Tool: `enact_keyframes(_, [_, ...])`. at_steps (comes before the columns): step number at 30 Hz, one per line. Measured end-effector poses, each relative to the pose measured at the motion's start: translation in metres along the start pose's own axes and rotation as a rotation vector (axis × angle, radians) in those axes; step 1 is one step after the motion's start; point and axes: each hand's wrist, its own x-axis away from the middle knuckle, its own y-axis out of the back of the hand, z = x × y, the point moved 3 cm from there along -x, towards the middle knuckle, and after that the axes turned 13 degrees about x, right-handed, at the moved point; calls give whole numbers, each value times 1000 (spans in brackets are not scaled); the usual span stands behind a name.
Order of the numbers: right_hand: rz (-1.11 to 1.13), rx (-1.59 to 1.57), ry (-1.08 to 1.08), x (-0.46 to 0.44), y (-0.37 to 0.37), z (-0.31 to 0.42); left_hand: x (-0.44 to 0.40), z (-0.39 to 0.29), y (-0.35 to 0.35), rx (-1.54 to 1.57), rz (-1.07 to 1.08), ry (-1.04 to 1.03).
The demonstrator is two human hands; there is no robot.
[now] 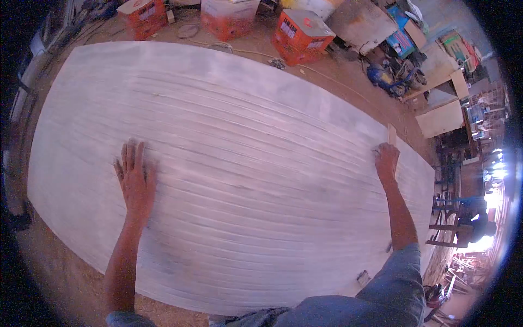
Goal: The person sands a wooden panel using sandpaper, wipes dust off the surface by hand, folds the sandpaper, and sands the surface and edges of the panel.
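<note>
Palm down with its fingers spread, the left hand is on the left part of a large white board, lined with long streaks; I can't tell from here how firmly it presses. Past the board's far edge I see red boxes on the floor. At the board's right end, the right hand has its fingers curled round a strip of wood. Farther right, beyond the board, is a pale panel.

Lettering on 2 orange boxes is illegibly blurred.
</note>
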Motion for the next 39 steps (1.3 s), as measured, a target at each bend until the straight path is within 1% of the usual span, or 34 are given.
enact_keyframes(2, [-254,84,74,-6,5,10,4,3,-3,-12,-11,-6])
enact_keyframes(3, [-283,-11,117,-27,6,38,1,5,-4,-27,-20,-7])
enact_keyframes(4, [-434,-103,142,-35,42,73,0,4,-6,-42,-23,-12])
enact_keyframes(5, [-502,-179,219,-53,42,101,-1,4,-7,-21,-8,8])
enact_keyframes(6, [-483,-253,276,-65,66,135,1,2,-9,1,5,25])
enact_keyframes(7, [-415,-266,332,-83,70,168,1,2,-8,-11,3,17])
enact_keyframes(8, [-508,-212,353,-85,95,199,7,2,-10,-6,9,30])
enact_keyframes(9, [-622,-309,390,-95,97,219,7,0,-9,-3,17,41])
enact_keyframes(10, [-624,-316,373,-95,108,223,7,-3,-9,-13,15,26])
enact_keyframes(12, [-390,-320,403,-96,121,218,4,1,-11,-12,30,82])
enact_keyframes(13, [-306,-219,381,-94,96,198,3,1,-9,-14,32,70])
enact_keyframes(14, [-408,-166,321,-81,66,166,4,1,-7,-36,22,36])
enact_keyframes(15, [-439,-285,245,-71,26,129,8,3,-9,-54,15,9])
enact_keyframes(16, [-304,-128,260,-55,21,92,11,4,-12,-48,31,15])
enact_keyframes(17, [-300,-211,196,-39,10,51,10,1,-9,-45,15,3])
enact_keyframes(18, [-392,-192,181,-22,-2,19,7,1,-8,-42,-5,-10])
enact_keyframes(19, [-291,-101,118,-14,-24,-11,6,-1,-8,-38,-2,-6])
enact_keyframes(21, [-294,-148,119,-12,-34,-22,7,1,-10,-64,10,0])
enact_keyframes(22, [-300,-197,118,-17,-17,-10,6,0,-11,-62,11,13])
enact_keyframes(23, [-341,-167,191,-22,-4,15,5,-5,-11,-51,16,18])
enact_keyframes(25, [-516,-230,313,-50,27,86,6,-2,-17,-46,31,38])
enact_keyframes(26, [-467,-125,388,-66,63,132,5,3,-18,-71,27,20])
enact_keyframes(27, [-535,-320,406,-83,83,176,5,6,-19,-98,19,4])
enact_keyframes(28, [-627,-368,438,-101,105,222,4,6,-17,-108,17,19])
enact_keyframes(29, [-424,-347,429,-126,124,270,3,2,-15,-76,12,23])
enact_keyframes(30, [-650,-392,455,-139,139,313,4,-2,-10,-47,4,22])
enact_keyframes(31, [-599,-392,462,-150,169,346,5,-7,-8,-48,-1,8])
enact_keyframes(32, [-691,-498,443,-164,177,379,7,-6,-8,-60,-13,4])
enact_keyframes(33, [-495,-422,495,-170,204,395,7,-1,-10,-31,-12,4])
enact_keyframes(34, [-509,-424,476,-168,211,388,5,2,-8,-2,-13,2])
enact_keyframes(36, [-415,-351,541,-157,210,373,4,3,-10,1,-19,12])
enact_keyframes(37, [-510,-416,500,-155,178,355,4,2,-9,12,-12,35])
enact_keyframes(38, [-535,-437,455,-143,155,320,2,1,-3,16,-11,33])
enact_keyframes(39, [-340,-318,481,-134,132,277,4,2,-1,-15,-16,-3])
